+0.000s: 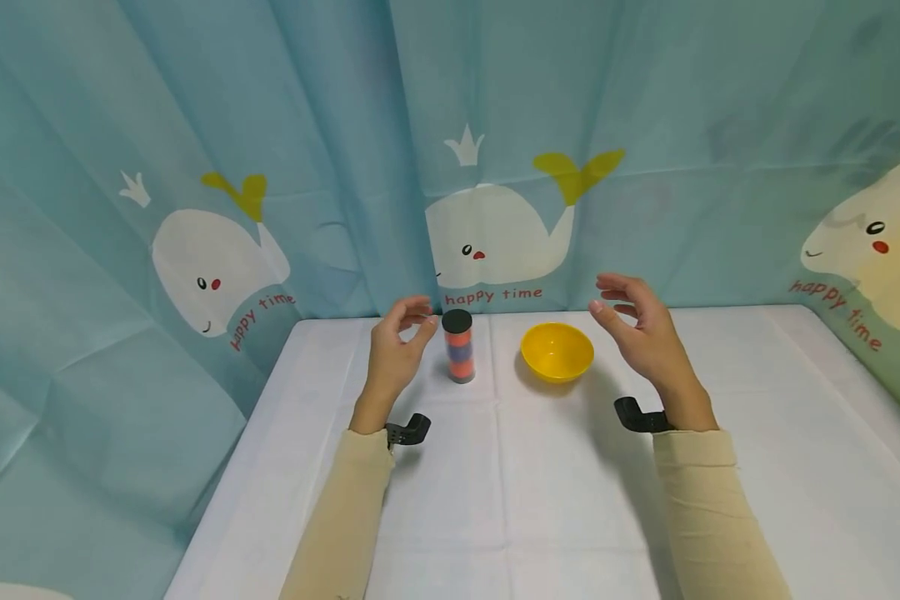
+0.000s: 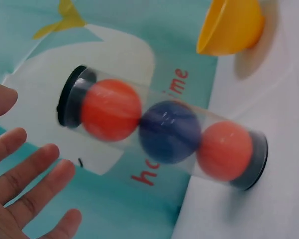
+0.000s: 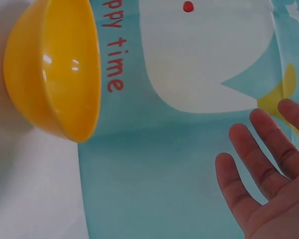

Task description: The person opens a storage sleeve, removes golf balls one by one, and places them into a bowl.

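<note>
A clear tube (image 1: 461, 353) with a black lid stands upright on the white table. Inside it, the left wrist view shows a blue ball (image 2: 170, 132) between an upper orange-red ball (image 2: 111, 110) and a lower one. My left hand (image 1: 396, 350) is raised just left of the tube's lid, its fingers relaxed and holding nothing. To the right of the tube sits a yellow bowl (image 1: 557, 352), with no contents showing. Raised up and to the right of the bowl, my right hand (image 1: 642, 333) has loosely spread fingers and nothing in its grasp.
A white cloth covers the table (image 1: 450, 500). Behind it hangs a blue-green curtain (image 1: 345, 167) printed with whales, meeting the table's back edge close behind the tube and bowl. Black bands with camera mounts sit on both wrists.
</note>
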`<state>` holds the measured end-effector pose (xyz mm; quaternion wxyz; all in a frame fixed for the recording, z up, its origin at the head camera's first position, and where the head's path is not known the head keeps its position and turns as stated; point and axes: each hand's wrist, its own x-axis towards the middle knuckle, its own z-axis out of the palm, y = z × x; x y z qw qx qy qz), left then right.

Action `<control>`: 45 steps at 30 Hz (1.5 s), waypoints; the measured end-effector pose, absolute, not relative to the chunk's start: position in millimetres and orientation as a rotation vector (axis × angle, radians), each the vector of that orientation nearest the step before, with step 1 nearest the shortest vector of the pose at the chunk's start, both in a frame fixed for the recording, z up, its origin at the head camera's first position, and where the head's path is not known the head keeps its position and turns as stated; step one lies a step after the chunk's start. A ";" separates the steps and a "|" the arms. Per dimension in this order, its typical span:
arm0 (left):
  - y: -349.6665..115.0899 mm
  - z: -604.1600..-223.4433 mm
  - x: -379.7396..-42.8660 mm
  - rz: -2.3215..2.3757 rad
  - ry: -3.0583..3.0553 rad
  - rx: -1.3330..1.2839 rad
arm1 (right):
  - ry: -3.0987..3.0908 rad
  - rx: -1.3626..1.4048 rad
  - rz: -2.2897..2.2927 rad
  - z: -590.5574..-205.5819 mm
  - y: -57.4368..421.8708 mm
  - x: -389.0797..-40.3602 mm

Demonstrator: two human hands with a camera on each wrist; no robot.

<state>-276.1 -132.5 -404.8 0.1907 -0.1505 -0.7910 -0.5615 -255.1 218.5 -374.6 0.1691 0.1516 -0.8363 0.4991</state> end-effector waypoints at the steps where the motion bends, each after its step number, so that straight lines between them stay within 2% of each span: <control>1: -130.4 -405.4 -276.8 -1.569 -2.231 -0.438 | -2.382 0.438 1.415 -374.6 218.5 -255.4; 16: -120.0 -420.0 -287.2 -1.498 -2.494 -0.489 | -2.450 0.556 1.390 -381.7 193.2 -267.3; 31: -116.9 -450.8 -288.5 -1.368 -2.697 -0.386 | -2.510 0.604 1.378 -389.3 171.9 -265.4; 45: -111.3 -460.6 -288.1 -1.145 -2.815 -0.460 | -2.562 0.588 1.389 -395.4 157.1 -259.9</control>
